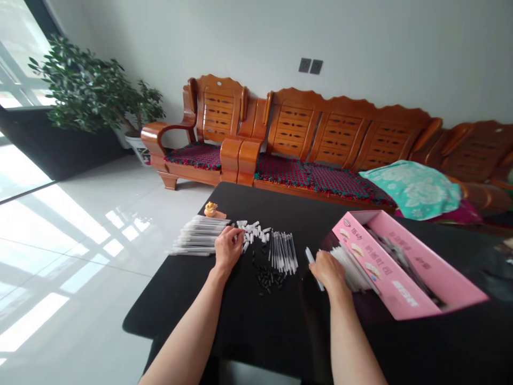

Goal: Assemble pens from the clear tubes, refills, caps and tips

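Note:
My left hand (227,247) rests on the black table (248,321) with its fingers curled at the end of a row of clear pen barrels (198,238), beside a small heap of white caps (252,231). My right hand (331,270) is closed on a white pen (313,262), next to a stack of white pens (352,267). Between my hands lie thin refills (282,250) and several small black tips (268,278).
An open pink box (404,283) holding more pens sits at the right. A small orange figurine (211,209) stands at the table's far left corner. Behind are a wooden sofa (320,139), a teal cloth (417,187) and a potted plant (88,88).

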Motion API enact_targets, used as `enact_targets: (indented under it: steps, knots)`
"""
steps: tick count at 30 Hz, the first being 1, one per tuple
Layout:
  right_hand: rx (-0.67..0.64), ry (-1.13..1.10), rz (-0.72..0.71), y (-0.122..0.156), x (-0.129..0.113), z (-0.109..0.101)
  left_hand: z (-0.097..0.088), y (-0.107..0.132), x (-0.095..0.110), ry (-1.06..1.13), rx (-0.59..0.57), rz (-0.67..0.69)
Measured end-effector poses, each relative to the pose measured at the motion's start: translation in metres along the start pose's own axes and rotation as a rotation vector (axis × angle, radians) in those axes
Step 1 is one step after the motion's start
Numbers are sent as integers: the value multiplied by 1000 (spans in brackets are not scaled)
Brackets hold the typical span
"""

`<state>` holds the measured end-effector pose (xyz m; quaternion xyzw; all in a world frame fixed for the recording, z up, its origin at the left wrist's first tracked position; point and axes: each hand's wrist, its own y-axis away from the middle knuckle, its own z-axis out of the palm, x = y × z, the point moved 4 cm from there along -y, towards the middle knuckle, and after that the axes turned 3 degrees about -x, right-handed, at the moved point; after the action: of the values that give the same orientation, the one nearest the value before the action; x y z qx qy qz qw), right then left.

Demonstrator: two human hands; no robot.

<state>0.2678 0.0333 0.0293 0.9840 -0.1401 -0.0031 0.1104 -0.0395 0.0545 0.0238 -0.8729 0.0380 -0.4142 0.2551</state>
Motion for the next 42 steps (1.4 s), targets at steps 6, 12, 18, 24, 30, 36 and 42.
enact_targets:
  steps: [6, 12, 18, 24, 30, 36, 42]
  knots:
    - [116, 68, -128, -5, -28, -3, 16, 4, -5, -70, -188, 5]
    - [161, 69, -210, -2, -34, -5, 24, 7, -2, -196, -277, 26]
    - [361, -60, 9, 7, 20, -14, 23, 6, -3, -185, -264, 4]
    - [621, -55, 100, 17, 84, -4, 25, 5, -3, -144, -227, 6]
    - [501, 21, 166, 15, 94, 27, 25, 3, -3, -98, -205, 0]
    - [499, 27, 169, 20, 66, 30, 22, 3, -2, -95, -203, -14]
    - [483, -12, 152, 19, 51, 21, 22, 2, -1, -101, -217, -5]
